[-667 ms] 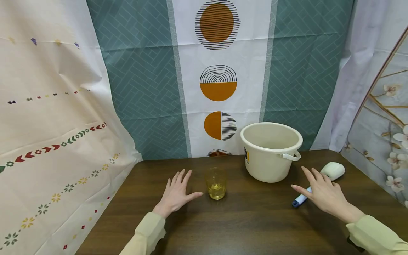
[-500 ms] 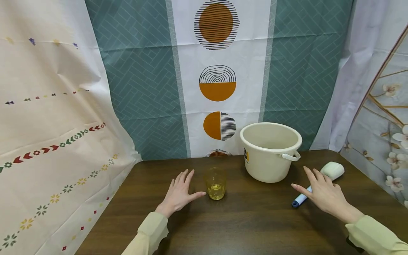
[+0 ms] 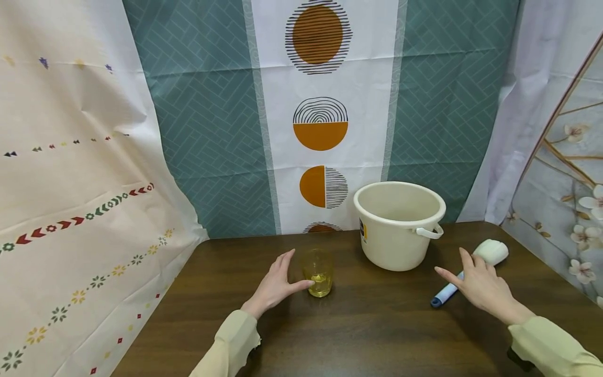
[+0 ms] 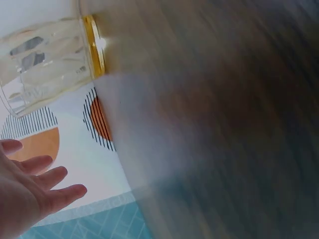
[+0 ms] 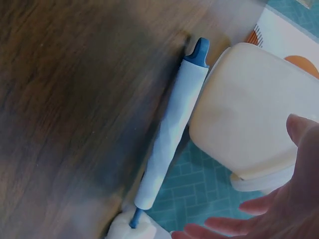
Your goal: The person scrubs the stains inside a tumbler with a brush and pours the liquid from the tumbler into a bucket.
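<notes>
Left of the bucket, near it: a clear yellowish glass (image 3: 317, 275), upright on the counter (image 3: 367, 335) and a little nearer the person than the bucket (image 3: 398, 243).
Left hand: on the far side of the glass from the bucket; fingers extended, thumb (image 3: 301, 285) held well away from them, nothing gripped. From the head, the thumb tip overlaps the glass's edge; touching or not, I cannot tell.
Left wrist view only: gaps between the fingers, and the glass's amber base seen side-on.
Brush: lying with its white head (image 3: 491, 252) right of the bucket and its pale blue handle (image 3: 445, 294) slanting towards the bucket's front.
Right hand (image 3: 487, 288): right of the bucket and nearer the person, over the brush; thumb and fingers apart, holding nothing.
Right wrist view only: the brush's blue neck, hidden by the hand from above, and a gap between hand and handle.
Head view only: the bucket's sticker (image 3: 363, 230).
Behind the bucket: a green-and-white patterned cloth (image 3: 212, 157).
</notes>
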`<state>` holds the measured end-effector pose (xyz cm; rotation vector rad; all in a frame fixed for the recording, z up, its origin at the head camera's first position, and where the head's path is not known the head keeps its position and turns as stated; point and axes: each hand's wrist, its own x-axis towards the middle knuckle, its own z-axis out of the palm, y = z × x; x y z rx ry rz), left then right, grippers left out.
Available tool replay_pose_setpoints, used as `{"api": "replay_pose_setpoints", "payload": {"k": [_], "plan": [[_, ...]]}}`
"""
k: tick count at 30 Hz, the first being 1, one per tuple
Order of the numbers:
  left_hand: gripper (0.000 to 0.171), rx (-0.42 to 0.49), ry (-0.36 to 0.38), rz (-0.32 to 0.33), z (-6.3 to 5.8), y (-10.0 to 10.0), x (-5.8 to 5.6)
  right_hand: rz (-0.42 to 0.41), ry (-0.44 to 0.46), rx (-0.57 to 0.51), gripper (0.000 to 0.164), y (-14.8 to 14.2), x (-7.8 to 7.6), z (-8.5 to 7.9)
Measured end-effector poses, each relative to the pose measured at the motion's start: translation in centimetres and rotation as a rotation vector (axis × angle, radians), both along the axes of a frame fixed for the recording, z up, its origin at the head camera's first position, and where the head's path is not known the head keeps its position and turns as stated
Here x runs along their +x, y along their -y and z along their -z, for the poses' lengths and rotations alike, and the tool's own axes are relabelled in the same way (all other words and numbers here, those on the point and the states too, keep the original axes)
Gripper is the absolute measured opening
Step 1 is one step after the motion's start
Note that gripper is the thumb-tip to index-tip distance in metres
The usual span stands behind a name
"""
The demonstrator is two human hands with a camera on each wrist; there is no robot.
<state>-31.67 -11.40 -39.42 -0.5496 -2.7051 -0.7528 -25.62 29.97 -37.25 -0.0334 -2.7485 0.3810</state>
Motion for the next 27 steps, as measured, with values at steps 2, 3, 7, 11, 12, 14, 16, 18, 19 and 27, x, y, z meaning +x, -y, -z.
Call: {"api": "replay_pose_setpoints", "payload": {"k": [2, 3, 7, 11, 12, 14, 16, 18, 19, 27], "plan": [[0.08, 0.049, 0.025, 0.017, 0.1, -0.3, -0.2, 0.009, 0.023, -0.022, 0.079, -0.3, 0.0, -0.1], [0.081, 0.074, 0.027, 0.041, 0.7, -0.3, -0.7, 0.013, 0.036, -0.031, 0.08, -0.4, 0.0, -0.1], [0.084, 0.125, 0.06, 0.039, 1.5, -0.6, -1.5, 0.033, 0.073, -0.056, 0.083, -0.8, -0.2, -0.1], [0.085, 0.171, 0.096, 0.035, 2.4, -0.7, -2.5, 0.065, 0.112, -0.076, 0.085, -0.9, -0.4, 0.0], [0.086, 0.194, 0.098, 0.061, 2.9, -0.6, -3.0, 0.072, 0.125, -0.083, 0.086, -1.0, -0.5, 0.1], [0.086, 0.234, 0.121, 0.086, 3.3, -0.7, -3.5, 0.088, 0.153, -0.1, 0.087, -1.2, -0.7, 0.3], [0.087, 0.263, 0.133, 0.105, 4.0, -0.8, -4.2, 0.097, 0.185, -0.115, 0.088, -1.4, -0.8, 0.4], [0.089, 0.26, 0.147, 0.086, 4.6, -1.0, -4.8, 0.103, 0.215, -0.129, 0.089, -1.6, -1.0, 0.6], [0.09, 0.257, 0.155, 0.07, 4.9, -1.0, -5.1, 0.105, 0.231, -0.135, 0.089, -1.7, -1.1, 0.6], [0.097, 0.234, 0.176, 0.03, 7.6, -1.5, -7.7, 0.118, 0.317, -0.176, 0.09, -2.3, -1.5, 0.8]]}}
